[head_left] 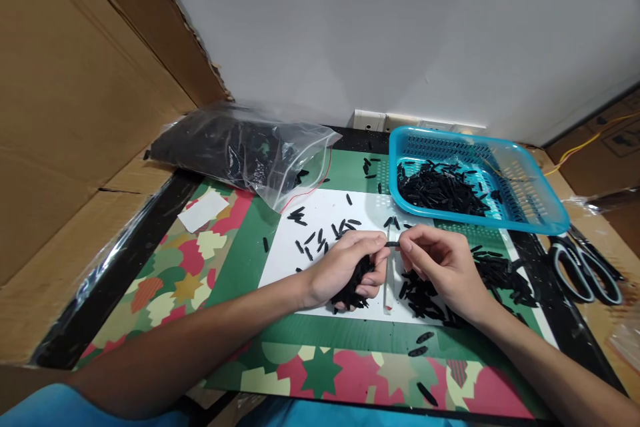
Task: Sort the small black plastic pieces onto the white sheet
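Note:
My left hand (357, 263) is closed round a handful of small black elongated pieces (350, 292), some sticking out below its fingers. Between its thumb and forefinger is one end of a single thin black piece (393, 244). The other end of that piece is pinched by the fingertips of my right hand (440, 260). Both hands are over a white sheet (280, 280) strewn with similar black pieces. A slim white stick with a red tip (389, 290) lies between the hands. Beneath and beside my right hand is a dark pile (505, 275).
A blue plastic basket (530, 222) with black pieces inside stands at the back right, scissors (583, 273) beside it. At the back left lies a clear zip bag (225, 147) full of dark material. Cardboard (90, 67) rises on the left; a wall (375, 33) stands behind.

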A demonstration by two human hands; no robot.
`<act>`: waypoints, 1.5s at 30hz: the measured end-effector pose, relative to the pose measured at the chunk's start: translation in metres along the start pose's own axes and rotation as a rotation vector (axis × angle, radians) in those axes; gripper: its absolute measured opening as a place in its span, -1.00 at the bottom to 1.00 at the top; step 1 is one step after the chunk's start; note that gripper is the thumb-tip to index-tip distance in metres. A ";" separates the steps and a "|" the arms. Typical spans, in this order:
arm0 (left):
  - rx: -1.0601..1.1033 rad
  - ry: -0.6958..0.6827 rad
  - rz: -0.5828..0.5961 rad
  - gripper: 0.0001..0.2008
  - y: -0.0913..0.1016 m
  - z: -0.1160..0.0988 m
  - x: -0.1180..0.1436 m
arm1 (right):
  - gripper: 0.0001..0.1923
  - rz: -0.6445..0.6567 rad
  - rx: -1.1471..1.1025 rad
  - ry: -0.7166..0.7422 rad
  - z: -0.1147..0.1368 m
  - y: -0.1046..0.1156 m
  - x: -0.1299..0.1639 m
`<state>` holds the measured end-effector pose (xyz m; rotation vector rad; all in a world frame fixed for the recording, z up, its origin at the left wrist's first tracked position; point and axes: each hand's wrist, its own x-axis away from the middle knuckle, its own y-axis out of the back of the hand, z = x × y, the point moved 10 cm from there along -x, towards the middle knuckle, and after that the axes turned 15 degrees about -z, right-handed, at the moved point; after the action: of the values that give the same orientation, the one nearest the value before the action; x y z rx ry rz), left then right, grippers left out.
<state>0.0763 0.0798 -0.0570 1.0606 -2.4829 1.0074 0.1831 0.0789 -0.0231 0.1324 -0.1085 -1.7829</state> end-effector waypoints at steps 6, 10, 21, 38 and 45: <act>-0.006 0.004 -0.003 -0.65 -0.001 -0.001 0.001 | -0.71 0.004 -0.010 0.014 0.000 0.001 0.001; 0.003 0.000 -0.003 -0.67 -0.001 -0.002 0.001 | -0.72 0.002 -0.008 0.013 -0.001 0.002 0.000; 0.020 -0.002 -0.015 -0.73 0.001 -0.004 0.000 | -0.78 0.017 -0.057 0.009 0.003 0.002 -0.001; 0.015 -0.001 -0.041 -0.73 0.002 -0.005 0.001 | -0.77 0.005 -0.047 0.006 0.004 0.003 -0.004; 0.009 -0.004 -0.042 -0.72 0.001 -0.007 0.002 | -0.78 0.002 -0.065 0.009 0.004 0.004 -0.003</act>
<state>0.0738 0.0840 -0.0521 1.1138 -2.4504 1.0064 0.1869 0.0810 -0.0186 0.0935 -0.0446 -1.7819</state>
